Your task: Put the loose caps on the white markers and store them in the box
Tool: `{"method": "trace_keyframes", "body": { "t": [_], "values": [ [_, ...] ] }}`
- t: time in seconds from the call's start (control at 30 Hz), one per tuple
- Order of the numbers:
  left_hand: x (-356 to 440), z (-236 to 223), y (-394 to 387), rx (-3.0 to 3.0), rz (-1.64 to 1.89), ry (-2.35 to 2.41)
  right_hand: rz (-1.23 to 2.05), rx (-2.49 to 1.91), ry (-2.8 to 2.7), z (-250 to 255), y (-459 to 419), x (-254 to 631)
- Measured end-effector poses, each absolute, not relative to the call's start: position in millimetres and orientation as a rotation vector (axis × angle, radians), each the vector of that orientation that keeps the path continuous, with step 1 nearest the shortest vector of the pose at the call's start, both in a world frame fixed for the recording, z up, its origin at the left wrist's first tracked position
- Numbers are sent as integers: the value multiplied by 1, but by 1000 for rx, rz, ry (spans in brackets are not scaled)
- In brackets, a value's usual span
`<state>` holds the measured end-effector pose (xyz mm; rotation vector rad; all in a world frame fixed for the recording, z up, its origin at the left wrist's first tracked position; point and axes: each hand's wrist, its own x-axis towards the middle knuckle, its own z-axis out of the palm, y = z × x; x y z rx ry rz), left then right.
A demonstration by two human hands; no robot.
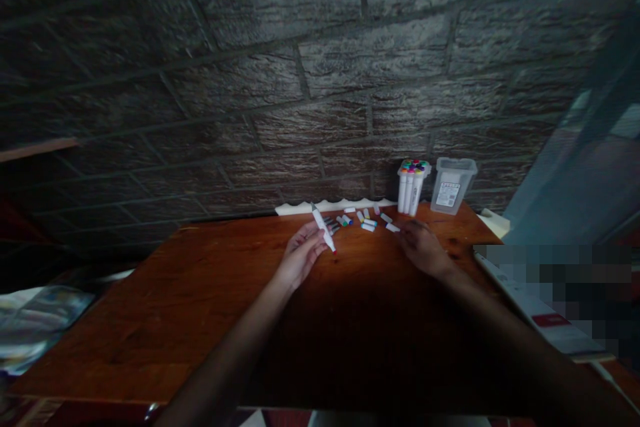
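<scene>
My left hand (301, 255) grips a white marker (323, 227) between thumb and fingers. The marker is tilted, with a grey upper end and a red lower tip. To the right, my right hand (424, 248) has its fingers curled together at the table, their tips on the end of a white marker cap (393, 227). Several loose caps with coloured ends lie between the hands, among them a blue-ended cap (347, 219) and a yellow-ended one (366, 213). Dark slim pieces (331, 223) lie partly behind the held marker.
A holder full of white markers (411, 190) stands at the back right, beside a clear plastic box (453, 187). A white wavy-edged strip (300, 209) runs along the brick wall (330, 113). A white flat object (545, 320) lies on the right of the wooden table (165, 307).
</scene>
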<state>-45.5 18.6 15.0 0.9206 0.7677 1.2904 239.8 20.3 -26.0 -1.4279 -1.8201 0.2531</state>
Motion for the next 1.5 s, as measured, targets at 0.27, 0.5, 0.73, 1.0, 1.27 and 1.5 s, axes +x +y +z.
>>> {"method": "trace_keyframes", "body": {
  "t": [0.27, 0.5, 0.73, 1.0, 1.27, 1.5],
  "values": [
    [-45, 19, 17, 921, 1295, 767, 498, -1303, -1770, -17, 11, 232],
    [-46, 16, 18, 919, 1284, 764, 558, -1182, -1849, -10, 3, 229],
    [-45, 14, 19, 933, 1262, 782, 516, -1288, -1833, -16, 7, 235],
    [-45, 14, 19, 941, 1261, 788, 343, -1593, -1696, -18, 18, 244],
    [-46, 13, 20, 963, 1258, 789, 243, -1720, -1735, -21, 21, 246],
    [-47, 11, 22, 943, 1275, 778, 258, -1748, -1727, -14, 17, 244]
  ]
}}
